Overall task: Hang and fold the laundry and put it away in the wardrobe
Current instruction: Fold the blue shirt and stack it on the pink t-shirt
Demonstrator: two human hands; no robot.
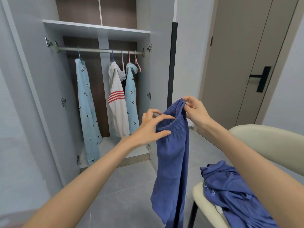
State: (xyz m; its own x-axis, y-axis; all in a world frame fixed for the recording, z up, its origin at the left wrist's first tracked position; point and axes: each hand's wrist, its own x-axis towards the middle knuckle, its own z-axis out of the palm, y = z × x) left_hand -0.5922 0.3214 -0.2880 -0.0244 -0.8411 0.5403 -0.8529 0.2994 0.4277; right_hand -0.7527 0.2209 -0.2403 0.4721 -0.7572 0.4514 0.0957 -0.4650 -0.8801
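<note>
One pair of blue trousers (pixel 171 155), soft ribbed knit with a gathered elastic waistband (pixel 176 111), is hanging limp in the air in front of the wardrobe (pixel 97 28), off its right edge. The right hand (pixel 195 111) is pinching the waistband's top edge in a tight grip. The left hand (pixel 149 127) is keeping its grip spread, with straight fingers lying on the puckered band.

Inside the wardrobe, a metal rail (pixel 100 50) is carrying two pale blue bird-print garments (pixel 87 109), a white hoodie (pixel 117 109) with red stripes and a bare pink hanger (pixel 137 63). Right of the wardrobe, a cream curved-back chair (pixel 263 134) is holding a crumpled blue top (pixel 233 186). Grey matt tiles are covering the floor (pixel 123 186) before the wardrobe, and a beige door (pixel 238 63) with a black handle (pixel 263 79) is standing to its right.
</note>
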